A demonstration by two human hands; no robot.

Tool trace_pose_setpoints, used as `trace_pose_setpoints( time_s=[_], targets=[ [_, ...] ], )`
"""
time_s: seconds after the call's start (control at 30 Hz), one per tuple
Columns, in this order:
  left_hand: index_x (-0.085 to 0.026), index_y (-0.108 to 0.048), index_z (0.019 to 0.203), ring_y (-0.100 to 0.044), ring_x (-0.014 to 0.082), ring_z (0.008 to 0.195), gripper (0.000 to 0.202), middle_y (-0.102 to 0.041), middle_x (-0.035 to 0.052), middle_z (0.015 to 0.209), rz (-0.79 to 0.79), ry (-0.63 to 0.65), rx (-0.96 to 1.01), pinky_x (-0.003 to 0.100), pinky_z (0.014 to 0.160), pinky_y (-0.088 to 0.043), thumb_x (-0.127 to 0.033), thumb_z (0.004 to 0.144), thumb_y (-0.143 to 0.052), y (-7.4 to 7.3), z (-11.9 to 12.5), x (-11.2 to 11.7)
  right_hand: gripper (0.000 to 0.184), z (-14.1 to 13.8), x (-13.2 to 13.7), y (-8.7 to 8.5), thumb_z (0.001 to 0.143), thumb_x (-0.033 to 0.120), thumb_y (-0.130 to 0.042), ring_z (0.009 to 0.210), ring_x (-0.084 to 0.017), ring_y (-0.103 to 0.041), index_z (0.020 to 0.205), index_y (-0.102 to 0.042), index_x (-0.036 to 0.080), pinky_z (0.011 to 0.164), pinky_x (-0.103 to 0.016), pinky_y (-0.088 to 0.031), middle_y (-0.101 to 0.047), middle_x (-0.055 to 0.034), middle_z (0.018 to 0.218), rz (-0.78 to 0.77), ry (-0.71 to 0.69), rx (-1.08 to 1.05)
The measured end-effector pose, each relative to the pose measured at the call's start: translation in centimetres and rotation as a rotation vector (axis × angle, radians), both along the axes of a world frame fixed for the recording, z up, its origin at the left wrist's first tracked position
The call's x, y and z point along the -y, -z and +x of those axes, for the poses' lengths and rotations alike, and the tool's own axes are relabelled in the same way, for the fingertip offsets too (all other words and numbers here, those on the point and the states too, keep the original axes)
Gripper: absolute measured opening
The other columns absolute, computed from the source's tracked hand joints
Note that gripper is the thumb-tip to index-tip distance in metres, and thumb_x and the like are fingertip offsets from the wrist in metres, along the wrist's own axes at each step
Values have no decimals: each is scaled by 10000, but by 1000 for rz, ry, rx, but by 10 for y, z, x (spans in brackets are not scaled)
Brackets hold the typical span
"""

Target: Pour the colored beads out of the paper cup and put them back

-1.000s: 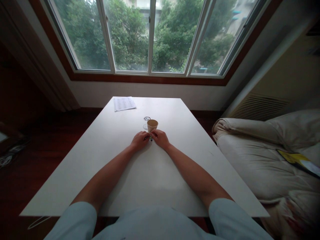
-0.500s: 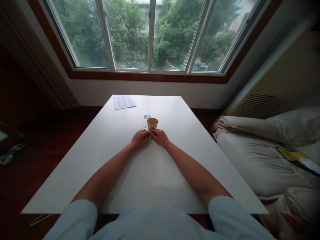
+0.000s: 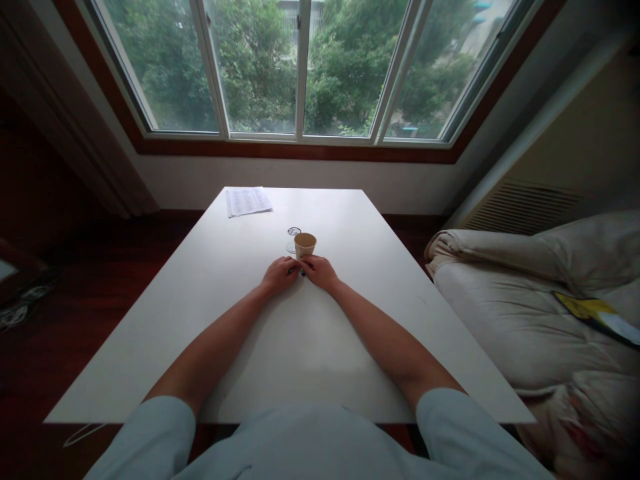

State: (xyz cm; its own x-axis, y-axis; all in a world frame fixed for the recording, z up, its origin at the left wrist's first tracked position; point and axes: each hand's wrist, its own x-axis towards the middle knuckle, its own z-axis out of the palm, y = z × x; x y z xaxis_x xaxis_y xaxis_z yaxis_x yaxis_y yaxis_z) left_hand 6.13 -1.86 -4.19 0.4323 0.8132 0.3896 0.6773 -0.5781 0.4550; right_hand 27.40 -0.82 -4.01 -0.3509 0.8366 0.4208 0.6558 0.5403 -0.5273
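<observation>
My left hand (image 3: 280, 275) and my right hand (image 3: 320, 272) rest together on the white table (image 3: 210, 300), fingertips meeting. Between the fingertips they pinch a small dark thing that I cannot make out. Just beyond them stands a small tan paper cup (image 3: 305, 245), upright and open at the top. A clear round lid or glass (image 3: 293, 233) lies right behind the cup, to its left. Neither hand touches the cup.
A printed sheet of paper (image 3: 248, 201) lies at the table's far left corner. A bed with pale bedding (image 3: 540, 300) and a yellow book (image 3: 595, 315) stands to the right. A wide window (image 3: 300, 67) faces the table. Dark wooden floor lies to the left.
The hands stay pinched together in front of the cup; only the head view has shifted slightly, so everything sits a little higher in the picture.
</observation>
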Motion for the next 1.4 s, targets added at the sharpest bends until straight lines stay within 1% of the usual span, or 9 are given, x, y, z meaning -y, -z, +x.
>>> trace_pose_setpoints(
  time_s=[0.13, 0.4, 0.6, 0.83, 1.0, 1.2, 1.4],
  targets=[
    [-253, -842, 1095, -715, 252, 1022, 233, -793, 75, 1045, 3, -1, 5, 386, 963, -581, -234, 1016, -623, 0, 0, 0, 194, 0, 1, -1, 1052, 280, -670, 838, -199, -712, 917, -804, 245, 783, -290, -498, -828, -44, 962, -3, -4, 3],
    [-249, -833, 1102, -709, 255, 1018, 229, -793, 78, 1063, 6, 8, 8, 388, 947, -570, -240, 1013, -622, 3, -2, -2, 205, 1, -2, 3, 1069, 296, -660, 840, -201, -708, 931, -800, 240, 784, -292, -487, -822, -50, 960, 10, -7, 10],
    [-248, -832, 1105, -707, 258, 1027, 228, -789, 79, 1063, 9, 6, 5, 392, 945, -572, -243, 1016, -622, 4, -2, -2, 189, 0, -1, 1, 1060, 287, -674, 860, -204, -718, 929, -804, 247, 799, -294, -496, -826, -51, 981, -1, -7, 3],
    [-243, -838, 1114, -707, 258, 1032, 233, -792, 78, 1064, 2, 5, -3, 395, 961, -577, -232, 1013, -628, 0, -1, -1, 183, 0, 0, -2, 1056, 283, -679, 882, -209, -734, 940, -811, 237, 818, -296, -517, -835, -63, 988, -19, 7, 23],
    [-249, -844, 1101, -711, 255, 1046, 232, -792, 78, 1072, -10, -6, -17, 390, 973, -585, -225, 1011, -631, -2, 0, 0, 186, -1, 0, -3, 1069, 294, -665, 938, -206, -751, 987, -821, 233, 860, -284, -528, -842, -63, 1044, -37, 11, 38],
    [-240, -838, 1113, -707, 266, 1048, 233, -792, 85, 1081, 1, 12, -10, 405, 970, -583, -231, 1017, -626, 0, -1, -2, 170, -1, 1, -5, 1072, 274, -670, 916, -202, -750, 1015, -824, 227, 837, -279, -511, -842, -63, 1055, -42, 5, 37],
    [-245, -837, 1099, -708, 258, 1036, 227, -790, 80, 1071, -9, 4, -19, 394, 957, -583, -224, 1015, -627, -5, 0, 1, 163, -2, 0, -4, 1066, 277, -690, 889, -191, -744, 985, -822, 229, 811, -264, -499, -841, -48, 1004, -48, 11, 24]
  ],
)
